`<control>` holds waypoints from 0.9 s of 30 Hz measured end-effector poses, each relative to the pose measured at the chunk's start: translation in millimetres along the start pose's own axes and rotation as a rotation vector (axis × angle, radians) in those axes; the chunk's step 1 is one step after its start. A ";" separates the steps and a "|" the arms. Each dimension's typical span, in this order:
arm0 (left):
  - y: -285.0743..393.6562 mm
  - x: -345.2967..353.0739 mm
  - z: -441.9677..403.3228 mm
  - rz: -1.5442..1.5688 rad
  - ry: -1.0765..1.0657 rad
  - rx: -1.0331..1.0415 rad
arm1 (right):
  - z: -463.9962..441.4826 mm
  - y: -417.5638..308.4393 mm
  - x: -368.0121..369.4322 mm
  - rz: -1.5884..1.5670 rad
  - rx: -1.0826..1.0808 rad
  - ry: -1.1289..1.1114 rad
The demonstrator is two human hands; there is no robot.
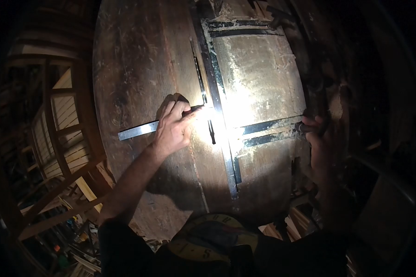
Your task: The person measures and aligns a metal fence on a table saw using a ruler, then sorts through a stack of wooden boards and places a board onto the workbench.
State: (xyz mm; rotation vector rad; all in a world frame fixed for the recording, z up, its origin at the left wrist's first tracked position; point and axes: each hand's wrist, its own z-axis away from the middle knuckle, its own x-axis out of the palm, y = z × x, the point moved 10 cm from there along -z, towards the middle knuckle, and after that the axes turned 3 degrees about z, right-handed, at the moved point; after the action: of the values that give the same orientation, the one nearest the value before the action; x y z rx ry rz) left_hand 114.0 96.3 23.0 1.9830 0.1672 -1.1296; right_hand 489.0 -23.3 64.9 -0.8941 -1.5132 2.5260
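Note:
My left hand [173,127] is closed, palm down, over a flat shiny metal strip [137,130] on the wooden worktop [138,74]. The strip sticks out to the left. Something small and reddish shows between thumb and fingers, mostly hidden. Just right of these fingers, a thin dark rod [211,132] lies in line with a dark slot [199,78]. At the worktop's right edge, my right hand [316,131] curls its fingers around a dark rounded piece [302,127], dimly lit and partly covered.
A long dark metal bar [230,171] crosses the worktop lengthwise. Paired dark strips [268,131] run from it toward the right edge, with pale dust around them. Dark metal parts [314,78] line the right side. A wooden frame [67,129] stands left, above scattered timber.

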 end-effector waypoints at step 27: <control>-4.1 1.2 3.6 0.022 0.006 -0.010 | 14.6 46.6 -34.1 -0.251 0.025 0.223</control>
State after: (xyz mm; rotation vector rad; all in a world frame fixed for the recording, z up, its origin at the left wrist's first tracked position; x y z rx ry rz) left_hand 110.4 96.0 18.8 1.9745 0.1538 -1.1074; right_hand 520.8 -70.3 46.7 -0.8854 -1.4233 2.1856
